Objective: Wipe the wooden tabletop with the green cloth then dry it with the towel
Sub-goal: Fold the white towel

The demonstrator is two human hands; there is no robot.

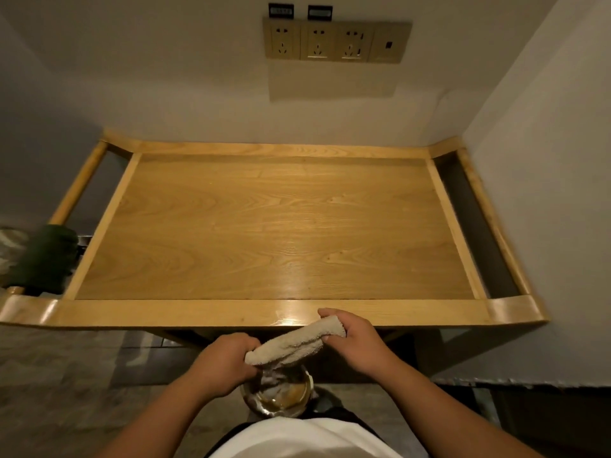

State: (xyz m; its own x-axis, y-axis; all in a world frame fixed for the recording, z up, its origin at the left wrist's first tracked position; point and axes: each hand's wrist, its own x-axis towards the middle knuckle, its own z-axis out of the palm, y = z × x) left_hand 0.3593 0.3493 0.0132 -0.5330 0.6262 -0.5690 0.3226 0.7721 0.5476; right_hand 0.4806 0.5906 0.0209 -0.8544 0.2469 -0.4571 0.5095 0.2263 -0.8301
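A cream towel [294, 343] is rolled into a thick twist and held at both ends just in front of the table's near edge. My left hand [224, 360] grips its lower left end and my right hand [355, 338] grips its upper right end. The wooden tabletop [274, 226] lies bare beyond, with a glossy sheen near its front rail. The dark green cloth [44, 257] hangs over the table's left side rail.
A metal bowl [279, 396] holding liquid sits on the floor right under the towel. Walls close off the table at the back and on the right. A socket panel [335, 41] is mounted on the back wall. Tiled floor lies to the left.
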